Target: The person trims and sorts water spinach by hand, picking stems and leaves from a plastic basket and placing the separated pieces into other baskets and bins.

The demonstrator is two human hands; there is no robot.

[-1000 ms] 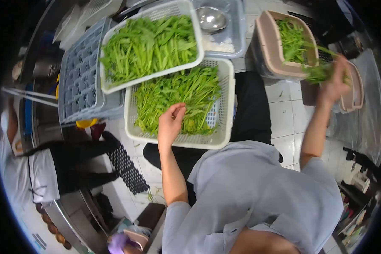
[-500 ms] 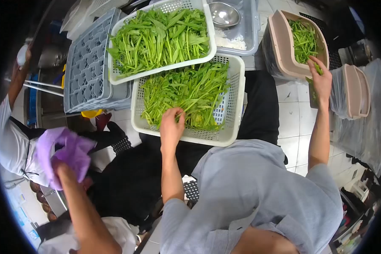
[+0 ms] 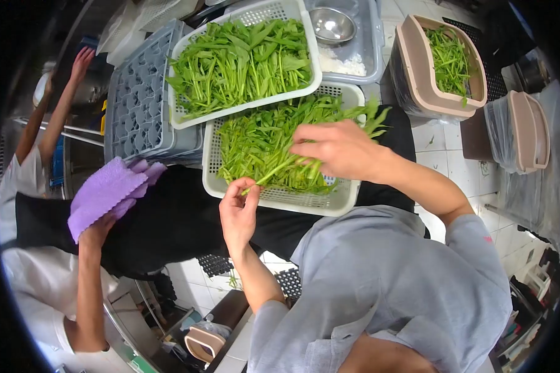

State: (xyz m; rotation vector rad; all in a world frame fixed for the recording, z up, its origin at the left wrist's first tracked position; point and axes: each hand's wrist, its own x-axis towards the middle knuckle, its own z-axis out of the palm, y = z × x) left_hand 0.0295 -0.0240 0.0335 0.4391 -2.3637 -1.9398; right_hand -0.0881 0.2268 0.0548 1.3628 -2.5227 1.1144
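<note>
Pinching a leafy green stalk (image 3: 272, 174) by its lower end in the left hand (image 3: 238, 211), at the near side of the lower basket (image 3: 326, 203), and gripping it farther up in the right hand (image 3: 339, 149), over that basket's right part, with an upper basket (image 3: 315, 65) overlapping its far edge and a beige bin (image 3: 409, 56) to its right.

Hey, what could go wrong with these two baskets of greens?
The upper basket juts over the lower one; a bump might shift it and spill greens.

The lower basket seems to rest across the person's legs, so moving them could tip it.

A co-worker's hand holds a purple cloth near the grey racks; brushing past might jolt them.
</note>
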